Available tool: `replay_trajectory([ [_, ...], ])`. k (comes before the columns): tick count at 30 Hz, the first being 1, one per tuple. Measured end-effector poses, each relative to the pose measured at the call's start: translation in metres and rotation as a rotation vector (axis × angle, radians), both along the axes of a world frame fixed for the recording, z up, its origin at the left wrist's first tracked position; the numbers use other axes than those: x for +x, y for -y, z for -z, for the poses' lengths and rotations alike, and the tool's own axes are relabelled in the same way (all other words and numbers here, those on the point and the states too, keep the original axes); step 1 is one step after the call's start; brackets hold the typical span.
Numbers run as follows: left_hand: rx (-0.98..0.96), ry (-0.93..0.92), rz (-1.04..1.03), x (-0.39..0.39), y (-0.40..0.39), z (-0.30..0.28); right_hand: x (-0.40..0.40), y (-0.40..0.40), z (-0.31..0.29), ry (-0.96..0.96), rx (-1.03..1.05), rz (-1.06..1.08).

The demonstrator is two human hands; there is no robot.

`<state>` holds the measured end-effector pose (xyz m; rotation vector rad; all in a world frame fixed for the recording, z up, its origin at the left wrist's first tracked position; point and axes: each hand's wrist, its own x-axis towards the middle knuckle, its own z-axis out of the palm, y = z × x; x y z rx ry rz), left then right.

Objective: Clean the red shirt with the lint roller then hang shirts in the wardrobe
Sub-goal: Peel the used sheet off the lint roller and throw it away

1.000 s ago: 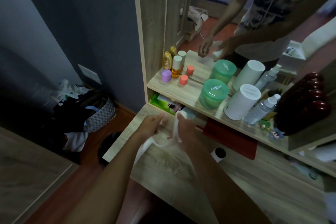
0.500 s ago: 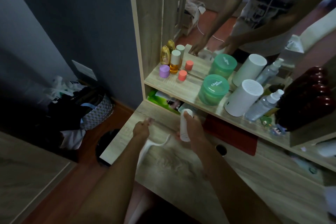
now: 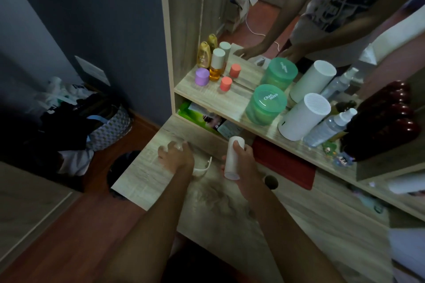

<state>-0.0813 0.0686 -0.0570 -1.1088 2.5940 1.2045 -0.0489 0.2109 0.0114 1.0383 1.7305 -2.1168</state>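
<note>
Near the table's (image 3: 142,181) left edge, the right hand (image 3: 241,163) grips the white lint roller (image 3: 232,158) upright, while the left hand (image 3: 177,156) presses down on a small white scrap (image 3: 179,146), fingers curled.

Both forearms are bare, the left hand (image 3: 176,156) at 9 o'clock of the right hand (image 3: 241,163), without rings or watch.
</note>
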Motion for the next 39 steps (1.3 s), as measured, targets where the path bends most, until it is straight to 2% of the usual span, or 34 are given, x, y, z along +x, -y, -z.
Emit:
replay_trajectory([
  [3,0.193,-0.278,0.043,0.021,-0.021,-0.025,-0.001,0.010,0.003,-0.056,0.108,-0.002],
  [4,0.307,-0.306,0.084,0.030,-0.027,-0.034,0.000,0.013,0.003,-0.080,0.137,-0.004],
  [6,0.661,-0.242,0.135,0.048,-0.037,-0.045,0.006,0.025,-0.012,-0.148,0.192,0.009],
  [9,1.355,-0.129,-0.041,0.064,-0.041,-0.047,0.018,0.034,-0.024,-0.322,0.269,-0.026],
  [10,1.495,-0.127,-0.090,0.066,-0.039,-0.046,0.022,0.037,-0.026,-0.383,0.324,-0.067],
  [12,1.616,-0.149,-0.124,0.066,-0.034,-0.045,0.029,0.043,-0.028,-0.466,0.441,-0.150],
  [16,1.579,-0.199,-0.093,0.064,-0.027,-0.046,0.039,0.046,-0.027,-0.578,0.611,-0.288],
  [21,1.405,-0.159,-0.168,0.068,-0.030,-0.053,0.042,0.045,-0.023,-0.613,0.618,-0.261],
  [28,1.241,-0.119,-0.257,0.065,-0.030,-0.052,0.034,0.033,-0.016,-0.577,0.526,-0.213],
  [35,1.333,-0.041,-0.363,0.063,-0.025,-0.039,0.030,0.025,-0.012,-0.526,0.417,-0.055],
  [37,1.251,0.028,-0.332,0.063,-0.025,-0.032,0.027,0.018,-0.012,-0.484,0.384,0.002],
  [39,1.065,0.104,-0.187,0.066,-0.026,-0.022,0.025,0.011,-0.011,-0.450,0.356,0.037],
])
